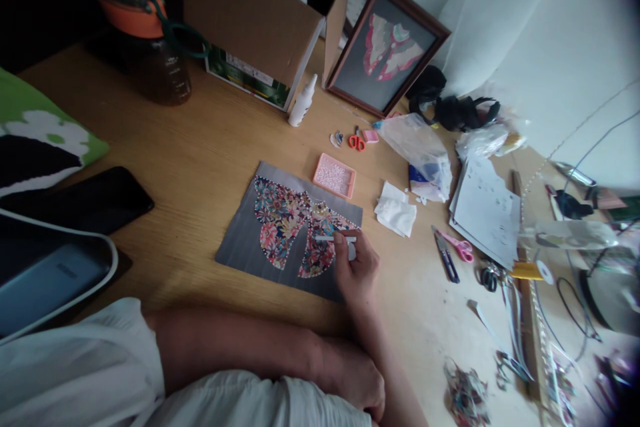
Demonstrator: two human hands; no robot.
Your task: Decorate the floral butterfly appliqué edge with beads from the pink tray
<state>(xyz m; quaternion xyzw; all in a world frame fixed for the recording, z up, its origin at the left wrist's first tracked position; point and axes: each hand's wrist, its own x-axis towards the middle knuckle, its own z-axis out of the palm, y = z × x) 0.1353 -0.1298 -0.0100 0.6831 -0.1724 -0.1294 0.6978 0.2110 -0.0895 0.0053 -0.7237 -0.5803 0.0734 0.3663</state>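
My right hand (359, 263) is closed round a thin white stick-like tool (327, 238), whose end lies over a floral butterfly-shaped cloth piece (285, 217) edged with small white beads. That piece rests on a dark grey sheet (240, 233). Below the sheet, my left hand (357, 377) lies curled near my right forearm; its fingers are tucked under, and what they hold, if anything, is hidden. A pink tray (334, 175) of tiny pale beads stands just above the sheet.
Behind are a white bottle (303, 101), cardboard box (250, 13) and framed piece (387, 47). Red-handled scissors (357, 140), white tissue (395, 209), snips (447, 257) and papers (485, 213) lie to the right. Phones (107, 200) and a drink bottle (155, 60) are left.
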